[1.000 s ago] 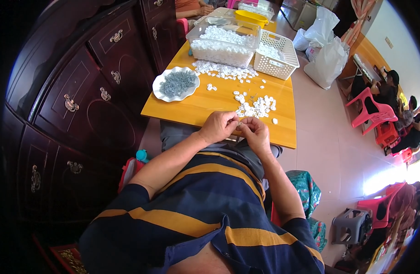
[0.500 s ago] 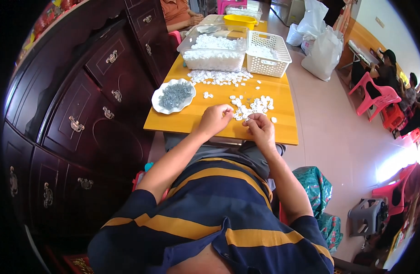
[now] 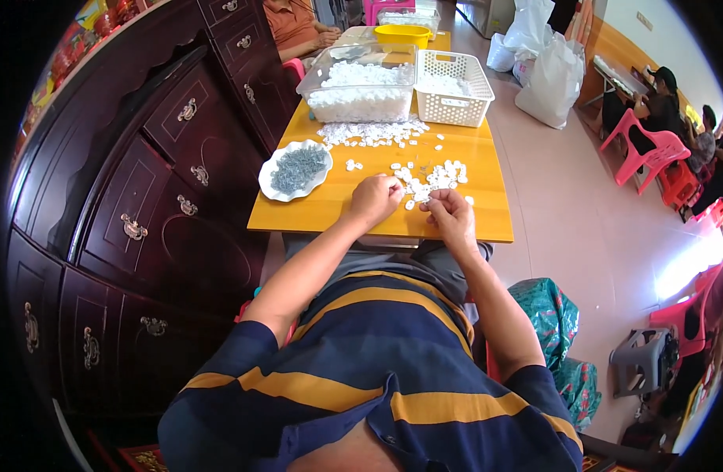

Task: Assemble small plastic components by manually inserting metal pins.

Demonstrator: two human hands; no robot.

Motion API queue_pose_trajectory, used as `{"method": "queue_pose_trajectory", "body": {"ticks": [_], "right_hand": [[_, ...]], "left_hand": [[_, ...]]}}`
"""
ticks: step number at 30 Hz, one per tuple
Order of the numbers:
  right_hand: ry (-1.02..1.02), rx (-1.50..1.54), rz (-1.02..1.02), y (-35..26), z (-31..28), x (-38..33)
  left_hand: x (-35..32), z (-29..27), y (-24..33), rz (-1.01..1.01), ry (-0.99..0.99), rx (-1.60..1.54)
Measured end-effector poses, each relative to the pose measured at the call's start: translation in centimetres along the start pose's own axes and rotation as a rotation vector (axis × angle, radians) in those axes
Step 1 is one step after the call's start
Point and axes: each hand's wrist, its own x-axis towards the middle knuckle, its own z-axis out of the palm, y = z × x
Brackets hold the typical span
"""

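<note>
At the near edge of the wooden table (image 3: 487, 208), my left hand (image 3: 373, 200) is closed, its fingers curled inward at the left side of a loose spread of small white plastic pieces (image 3: 438, 176). Facing it, my right hand (image 3: 454, 219) has thumb and fingertips pinched together just in front of those pieces. Whatever either hand holds is too small or too hidden to make out. Left of my left hand, a white scalloped dish (image 3: 270, 190) holds a heap of small grey metal-looking bits (image 3: 297, 168).
Behind, more white pieces (image 3: 369, 134) lie before a clear plastic bin (image 3: 361, 104) and a white perforated basket (image 3: 452, 110). Further back is a yellow basin (image 3: 402, 35). A dark drawer cabinet (image 3: 173, 204) stands at left. Other people sit beyond the table and at right.
My view has shifted slightly, so the table appears a little higher and further left. Both hands stay close together over the same spot, with small finger movements in the right.
</note>
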Motion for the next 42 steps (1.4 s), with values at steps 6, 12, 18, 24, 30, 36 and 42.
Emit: {"method": "queue_pose_trajectory", "body": {"ticks": [6, 12, 18, 24, 30, 36, 42], "right_hand": [[0.015, -0.004, -0.005, -0.6, 0.0, -0.1], [-0.010, 0.006, 0.027, -0.3, 0.1, -0.3], [-0.131, -0.008, 0.057, -0.8, 1.6, -1.3], [-0.168, 0.004, 0.093, -1.5, 2.1, -1.7], [-0.180, 0.005, 0.104, -1.6, 2.0, -1.7], [-0.185, -0.004, 0.117, -1.5, 2.0, -1.7], [-0.193, -0.007, 0.118, -1.3, 1.9, -1.6]], "left_hand": [[-1.0, -1.7, -0.9, -0.118, 0.062, -0.293], [-3.5, -2.6, -1.2, -0.171, 0.040, -0.663], [-4.8, -2.8, 0.2, -0.184, -0.091, -0.846], [-5.0, -2.7, 0.3, -0.122, -0.128, -0.838], [-5.1, -2.7, 0.8, -0.122, -0.142, -0.835], [-5.2, -2.9, 1.4, -0.104, -0.180, -0.820], [-5.3, -2.8, 1.0, -0.095, -0.177, -0.806]]}}
